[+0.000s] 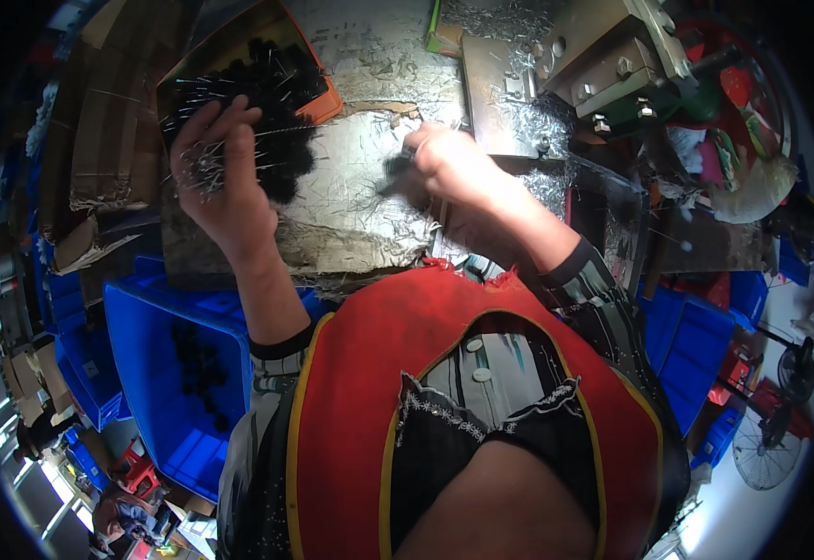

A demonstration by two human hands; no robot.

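My left hand (230,191) is closed round a bundle of small black-bristled wire brushes (286,168). Their thin metal stems stick out between my fingers on the left, and the bristle ends point right. Just beyond that hand, more black brushes (262,75) fill an orange box (323,105). To the right, over the worktable, my right hand (454,168) is closed with its fingertips pinched at a dark, bristly piece (398,173). That piece is smeared by motion; it looks like one of the brushes, but its shape is unclear.
Loose wire bits litter the worn metal worktable (360,196). A steel machine (612,65) with bolts stands at the far right, beside a metal plate (496,93). Cardboard (113,112) is stacked on the left. Below the table's left edge, a blue bin (146,364) holds several black pieces.
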